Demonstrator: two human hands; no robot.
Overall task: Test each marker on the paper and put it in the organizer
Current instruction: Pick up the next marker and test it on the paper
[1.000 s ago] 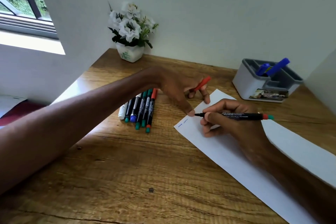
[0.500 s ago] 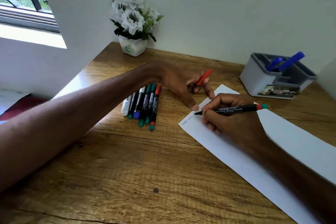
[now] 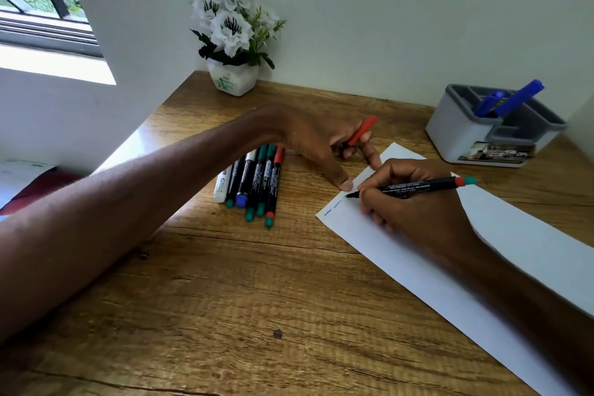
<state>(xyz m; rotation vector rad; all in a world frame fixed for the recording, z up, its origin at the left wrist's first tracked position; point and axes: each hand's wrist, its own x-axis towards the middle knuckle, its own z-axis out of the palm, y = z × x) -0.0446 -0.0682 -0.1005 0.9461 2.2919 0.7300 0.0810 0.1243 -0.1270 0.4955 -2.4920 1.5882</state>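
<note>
My right hand (image 3: 414,202) grips a black marker (image 3: 424,186) with a red and green end, its tip touching the white paper (image 3: 514,235) near the near-left corner, beside two small blue marks. My left hand (image 3: 318,141) holds a red cap (image 3: 362,130) between its fingers while its thumb presses on the paper's edge. Several markers (image 3: 254,183) lie side by side on the desk left of the paper. The grey organizer (image 3: 463,135) stands at the back right with two blue markers (image 3: 514,100) in it.
A white pot of white flowers (image 3: 233,38) stands at the back of the wooden desk (image 3: 225,299) against the wall. A window is at the upper left. The wall closes in on the right behind the organizer.
The camera view has shifted slightly. My right hand with the marker has edged a little along the paper; my left hand still holds the red cap and pins the paper.
</note>
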